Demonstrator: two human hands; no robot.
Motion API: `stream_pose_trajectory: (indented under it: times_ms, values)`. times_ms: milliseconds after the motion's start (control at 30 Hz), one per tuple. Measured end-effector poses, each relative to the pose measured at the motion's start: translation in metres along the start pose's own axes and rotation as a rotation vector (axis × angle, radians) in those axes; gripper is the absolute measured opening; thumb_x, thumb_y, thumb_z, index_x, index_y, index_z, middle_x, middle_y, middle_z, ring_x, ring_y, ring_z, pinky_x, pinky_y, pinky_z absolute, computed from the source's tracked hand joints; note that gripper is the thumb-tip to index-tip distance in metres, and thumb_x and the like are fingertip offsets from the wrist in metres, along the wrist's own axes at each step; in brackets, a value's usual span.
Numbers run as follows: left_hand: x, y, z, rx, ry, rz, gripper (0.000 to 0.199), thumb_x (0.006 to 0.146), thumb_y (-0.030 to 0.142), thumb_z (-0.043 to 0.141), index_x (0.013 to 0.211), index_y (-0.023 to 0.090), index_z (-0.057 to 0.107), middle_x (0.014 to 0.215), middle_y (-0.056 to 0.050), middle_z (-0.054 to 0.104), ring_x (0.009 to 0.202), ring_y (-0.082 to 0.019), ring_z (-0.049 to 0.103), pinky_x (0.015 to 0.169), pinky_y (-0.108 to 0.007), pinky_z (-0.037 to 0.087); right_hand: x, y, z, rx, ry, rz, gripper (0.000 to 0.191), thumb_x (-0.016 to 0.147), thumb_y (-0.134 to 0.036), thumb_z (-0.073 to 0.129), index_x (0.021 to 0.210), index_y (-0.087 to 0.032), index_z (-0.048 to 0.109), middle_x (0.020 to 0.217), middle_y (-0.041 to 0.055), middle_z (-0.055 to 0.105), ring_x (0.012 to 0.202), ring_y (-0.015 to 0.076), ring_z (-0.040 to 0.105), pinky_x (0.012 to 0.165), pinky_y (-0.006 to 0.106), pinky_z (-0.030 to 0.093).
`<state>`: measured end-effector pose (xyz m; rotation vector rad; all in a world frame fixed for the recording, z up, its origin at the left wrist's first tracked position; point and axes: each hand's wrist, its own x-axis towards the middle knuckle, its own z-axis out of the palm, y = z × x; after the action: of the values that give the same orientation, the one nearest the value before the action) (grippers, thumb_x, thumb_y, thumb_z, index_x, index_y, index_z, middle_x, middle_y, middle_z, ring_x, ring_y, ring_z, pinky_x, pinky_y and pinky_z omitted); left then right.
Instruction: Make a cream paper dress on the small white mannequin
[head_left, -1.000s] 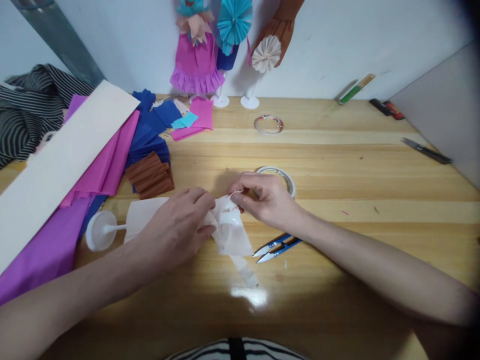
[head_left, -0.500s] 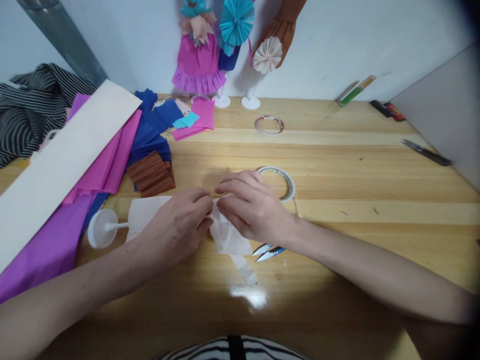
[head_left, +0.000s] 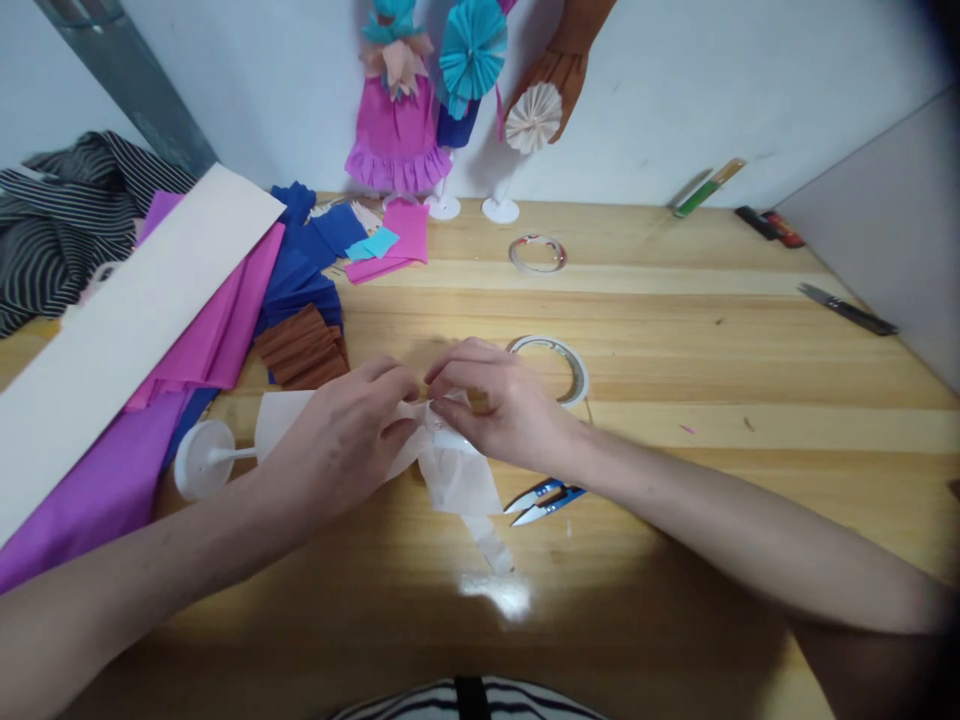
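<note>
A thin white crepe paper piece [head_left: 459, 482] lies between my hands, wrapped about a white stand with a round base [head_left: 202, 460] that lies on its side. My left hand [head_left: 337, 425] holds the gathered paper from the left, fingers curled and thumb close to them. From the right, my right hand [head_left: 504, 402] pinches the paper at the gathered spot. The fingers partly hide what lies under the paper there. A narrow pale strip [head_left: 489, 545] trails toward me. Blue-handled thread snips [head_left: 546, 500] lie just beneath my right wrist.
A white tape roll [head_left: 579, 375] sits behind my right hand, a thinner roll [head_left: 538, 254] farther back. Brown pleated paper [head_left: 302, 345], blue paper [head_left: 300, 260] and a cream strip [head_left: 142, 270] fill the left. Dressed paper figures [head_left: 396, 130] stand against the wall; a dark-handled knife [head_left: 847, 308] lies right.
My fingers have shifted slightly at the gathered paper, with the left thumb now drawn a little apart. More of the snips' blue handles shows. The stand has stayed nearly in place.
</note>
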<state>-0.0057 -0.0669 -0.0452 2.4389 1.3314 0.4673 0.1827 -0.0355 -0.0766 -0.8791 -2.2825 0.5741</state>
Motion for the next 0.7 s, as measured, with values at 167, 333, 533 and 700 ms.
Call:
stream_pose_trajectory:
  times_ms: [167, 333, 533, 700]
  values:
    - [0.012, 0.004, -0.001, 0.173, -0.105, -0.008, 0.010, 0.082, 0.018, 0.052, 0.079, 0.017, 0.061, 0.083, -0.004, 0.066, 0.076, -0.018, 0.062, 0.064, -0.029, 0.046, 0.000, -0.002, -0.005, 0.090, -0.026, 0.024, 0.010, 0.081, -0.013, 0.059, 0.073, -0.018, 0.061, 0.081, 0.0054, 0.068, 0.079, 0.0177, 0.062, 0.075, 0.033, 0.049]
    - [0.017, 0.002, 0.001, 0.186, -0.101, -0.001, 0.021, 0.086, 0.018, 0.047, 0.072, 0.016, 0.062, 0.077, -0.004, 0.067, 0.074, -0.017, 0.062, 0.063, -0.028, 0.045, -0.008, -0.002, -0.022, 0.199, -0.013, 0.015, 0.024, 0.078, -0.011, 0.059, 0.101, -0.018, 0.062, 0.101, 0.0087, 0.067, 0.092, 0.0191, 0.063, 0.079, 0.034, 0.052]
    - [0.012, 0.000, -0.003, 0.144, -0.114, -0.044, 0.014, 0.082, 0.016, 0.051, 0.084, 0.018, 0.064, 0.085, -0.004, 0.068, 0.078, -0.019, 0.063, 0.067, -0.029, 0.046, -0.025, 0.016, -0.029, 0.327, 0.075, 0.237, 0.043, 0.075, -0.011, 0.056, 0.116, -0.020, 0.057, 0.109, 0.0099, 0.063, 0.095, 0.0199, 0.064, 0.077, 0.035, 0.055]
    - [0.016, 0.003, -0.003, 0.157, -0.142, -0.088, 0.020, 0.079, 0.017, 0.054, 0.096, 0.020, 0.064, 0.088, -0.004, 0.070, 0.081, -0.021, 0.064, 0.066, -0.029, 0.045, -0.019, 0.028, -0.021, 0.131, 0.062, 0.316, 0.040, 0.073, -0.012, 0.061, 0.113, -0.017, 0.062, 0.101, 0.0088, 0.068, 0.089, 0.0199, 0.063, 0.073, 0.034, 0.052]
